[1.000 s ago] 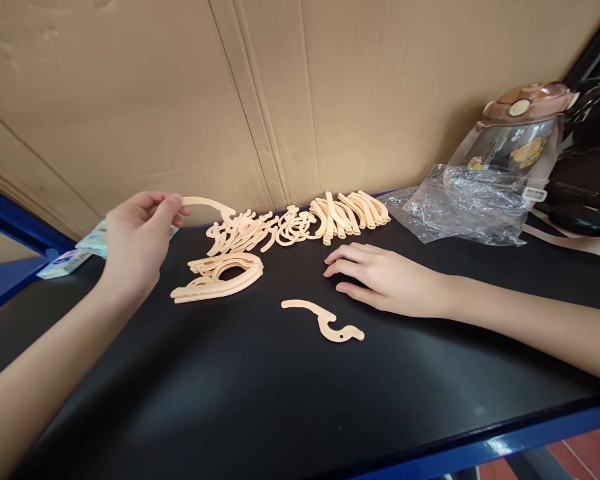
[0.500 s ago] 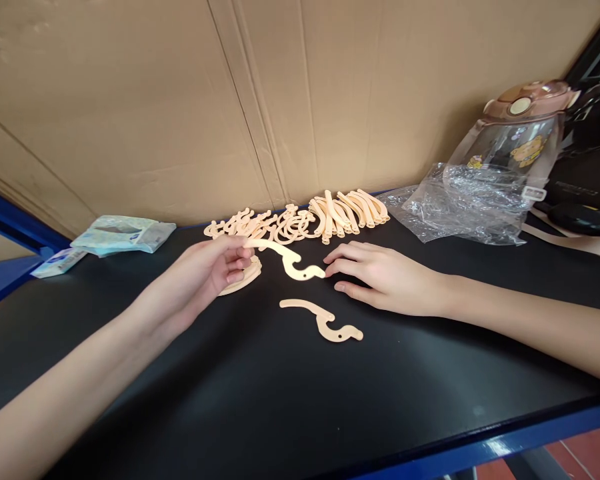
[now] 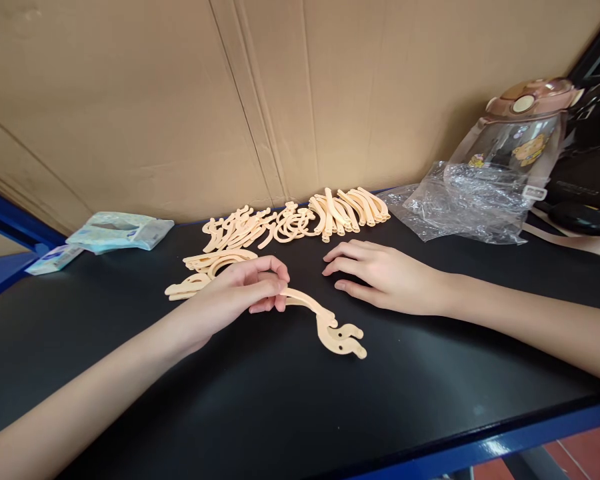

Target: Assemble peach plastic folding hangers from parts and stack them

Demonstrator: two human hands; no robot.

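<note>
My left hand pinches the arm end of a beige plastic hanger part, a curved arm joined to a hook. It lies over a second hanger part of the same shape on the black table, the two hooks overlapping and slightly offset. Much of the second part's arm is hidden. Behind my left wrist sits a small stack of hanger parts, partly covered by the hand. To the right, my right hand rests on the tabletop, fingers apart, holding nothing.
Along the back lie loose hook pieces and a row of curved arms. At the left is a tissue pack. A crumpled clear plastic bag and a strapped water bottle stand at the right, before a cardboard wall.
My left hand has come down and nearer, bringing its hanger part from above the table onto the one lying there. More of the stack behind it shows. My right hand has stayed put.
</note>
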